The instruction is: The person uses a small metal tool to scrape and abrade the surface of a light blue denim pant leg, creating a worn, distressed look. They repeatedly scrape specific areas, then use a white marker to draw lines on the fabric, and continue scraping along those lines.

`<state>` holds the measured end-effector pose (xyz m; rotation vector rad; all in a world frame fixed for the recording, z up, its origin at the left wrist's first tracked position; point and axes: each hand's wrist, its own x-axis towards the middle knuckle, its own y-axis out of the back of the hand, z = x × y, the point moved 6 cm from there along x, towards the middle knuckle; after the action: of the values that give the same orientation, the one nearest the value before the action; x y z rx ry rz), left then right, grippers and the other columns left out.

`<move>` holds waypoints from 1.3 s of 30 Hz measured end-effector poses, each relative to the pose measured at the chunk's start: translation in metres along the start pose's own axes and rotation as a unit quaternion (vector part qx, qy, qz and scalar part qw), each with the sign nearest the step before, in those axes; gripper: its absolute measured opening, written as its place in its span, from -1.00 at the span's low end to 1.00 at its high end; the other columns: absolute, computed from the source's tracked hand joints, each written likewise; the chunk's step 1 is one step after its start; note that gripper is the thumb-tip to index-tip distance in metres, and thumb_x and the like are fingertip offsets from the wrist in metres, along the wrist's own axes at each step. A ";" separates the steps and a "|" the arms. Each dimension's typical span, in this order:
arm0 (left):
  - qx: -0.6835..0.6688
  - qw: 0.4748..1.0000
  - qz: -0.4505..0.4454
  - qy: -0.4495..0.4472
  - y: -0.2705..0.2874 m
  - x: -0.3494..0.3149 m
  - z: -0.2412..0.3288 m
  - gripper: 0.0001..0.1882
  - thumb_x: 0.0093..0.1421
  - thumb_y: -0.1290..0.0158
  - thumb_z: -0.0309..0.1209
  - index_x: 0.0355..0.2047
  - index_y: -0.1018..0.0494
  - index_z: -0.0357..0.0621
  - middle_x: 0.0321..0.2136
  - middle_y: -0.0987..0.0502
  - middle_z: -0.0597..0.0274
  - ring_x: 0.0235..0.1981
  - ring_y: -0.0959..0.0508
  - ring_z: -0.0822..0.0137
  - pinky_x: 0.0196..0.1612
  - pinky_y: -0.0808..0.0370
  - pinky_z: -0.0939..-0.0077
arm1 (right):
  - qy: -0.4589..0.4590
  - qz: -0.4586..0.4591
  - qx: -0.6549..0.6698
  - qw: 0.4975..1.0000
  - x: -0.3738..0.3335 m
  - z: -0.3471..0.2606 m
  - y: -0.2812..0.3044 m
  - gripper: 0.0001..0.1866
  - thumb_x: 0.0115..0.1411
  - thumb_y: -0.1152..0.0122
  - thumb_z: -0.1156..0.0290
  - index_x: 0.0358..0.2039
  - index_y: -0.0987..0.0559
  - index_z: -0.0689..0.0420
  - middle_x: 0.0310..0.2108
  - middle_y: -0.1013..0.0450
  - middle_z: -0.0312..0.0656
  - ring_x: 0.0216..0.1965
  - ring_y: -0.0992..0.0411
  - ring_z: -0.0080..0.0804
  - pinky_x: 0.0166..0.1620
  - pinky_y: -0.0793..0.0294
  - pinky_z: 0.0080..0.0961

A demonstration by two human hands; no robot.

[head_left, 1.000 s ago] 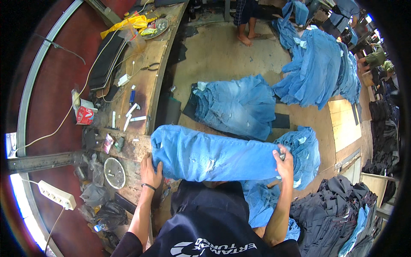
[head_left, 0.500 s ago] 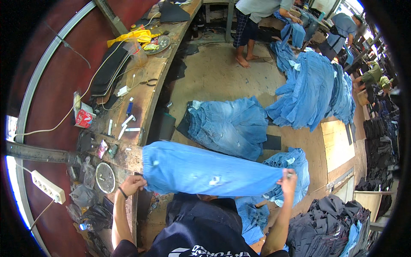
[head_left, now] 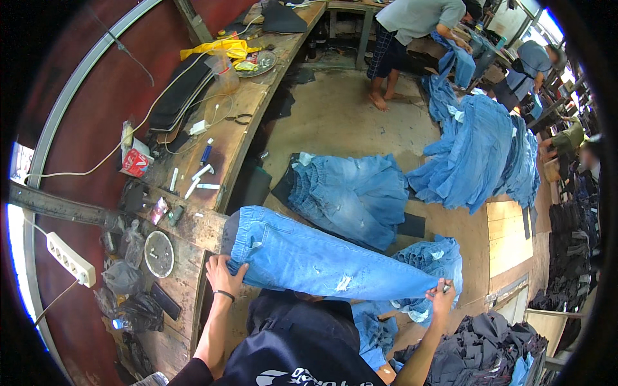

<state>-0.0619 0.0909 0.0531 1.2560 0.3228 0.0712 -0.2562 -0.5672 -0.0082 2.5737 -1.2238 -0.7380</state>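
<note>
A pair of light blue jeans (head_left: 315,260) with an elastic waistband and a frayed white patch stretches sideways before me, folded lengthwise. At the waistband's near corner, my left hand (head_left: 224,275) is closed on the jeans, thumb over the cloth; its fingertips are partly hidden. My right hand (head_left: 440,297) pinches the leg end of the jeans at the right. A small dark object shows at those fingers, too small to name. Under the waistband, a dark grey rounded edge sticks out.
Left is a wooden workbench (head_left: 257,106) with pliers (head_left: 239,119), white sticks and a round metal plate (head_left: 159,253). More blue jeans (head_left: 347,193) lie on the floor beyond, near a large denim pile (head_left: 476,151). Dark garments (head_left: 473,350) are heaped at right. Other people work farther back.
The jeans have turned over to show a pocket and a larger frayed patch. Both hands are a little farther right, and the right hand is lower. The view has shifted slightly.
</note>
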 end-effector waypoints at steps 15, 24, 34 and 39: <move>-0.553 0.708 -0.409 -0.161 -0.161 -0.067 0.290 -0.58 0.49 -0.10 -0.21 0.16 -0.45 -0.29 -0.05 -0.60 0.25 -0.03 -0.51 0.41 0.14 -0.47 0.33 | 0.323 0.206 0.176 0.907 0.106 -0.253 0.077 -0.69 0.49 -0.18 0.23 0.00 -0.45 0.23 0.05 -0.50 0.12 0.18 -0.51 -0.07 0.24 -0.58 -0.18; -0.726 0.622 -0.264 0.129 -0.127 0.032 0.186 -0.75 0.47 -0.11 -0.29 0.01 -0.54 -0.17 -0.10 -0.64 0.26 -0.07 -0.58 0.41 0.03 -0.54 0.38 | 0.262 0.029 0.016 0.964 -0.004 -0.143 -0.079 -0.57 0.51 -0.14 0.22 0.23 -0.55 0.23 -0.26 -0.58 -0.22 -0.28 -0.48 -0.53 -0.25 -0.53 -0.54; -0.394 0.778 -0.443 -0.206 -0.096 -0.030 0.149 -0.56 0.47 -0.09 -0.06 -0.04 -0.59 -0.25 -0.28 -0.66 0.22 -0.26 -0.55 0.43 -0.15 -0.53 0.31 | 0.228 0.069 -0.194 0.952 -0.060 -0.083 -0.137 -0.66 0.45 -0.21 0.20 -0.28 -0.65 0.26 -0.44 -0.58 0.13 -0.44 -0.56 0.04 -0.31 -0.48 -0.15; -0.268 0.873 -0.329 -0.240 -0.023 0.041 0.055 -0.61 0.49 -0.07 -0.13 -0.09 -0.60 -0.28 -0.39 -0.67 0.27 -0.35 -0.57 0.48 -0.21 -0.55 0.42 | 0.227 0.084 -0.167 0.956 -0.083 -0.103 -0.165 -0.69 0.42 -0.23 0.20 -0.22 -0.65 0.22 -0.47 -0.57 0.06 -0.49 -0.53 -0.02 -0.34 -0.47 -0.20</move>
<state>-0.0102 0.0426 0.0378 0.5290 0.2554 -0.6901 -0.1371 -0.4022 0.0466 2.1628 -1.0450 -0.2644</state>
